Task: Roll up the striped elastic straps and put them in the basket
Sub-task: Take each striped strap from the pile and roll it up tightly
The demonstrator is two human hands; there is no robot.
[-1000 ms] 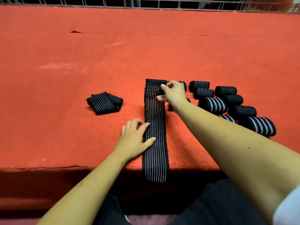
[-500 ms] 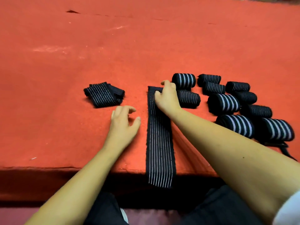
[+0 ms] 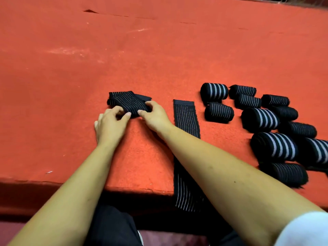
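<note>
Although the flat strap (image 3: 186,118) is seen unrolled, the folded strap (image 3: 127,102) just left of it is pinched at its near edge by the left hand (image 3: 111,125) and the right hand (image 3: 154,116), so pick-up is judged in hand, with unfolding required next before rolling.

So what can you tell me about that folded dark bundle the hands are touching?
The folded strap is black stretchy-looking fabric with thin white stripes, doubled over into a flattish wad, not rolled. It lies on the red cloth, left of the flat strap. The left hand and right hand pinch its near edge.
</note>
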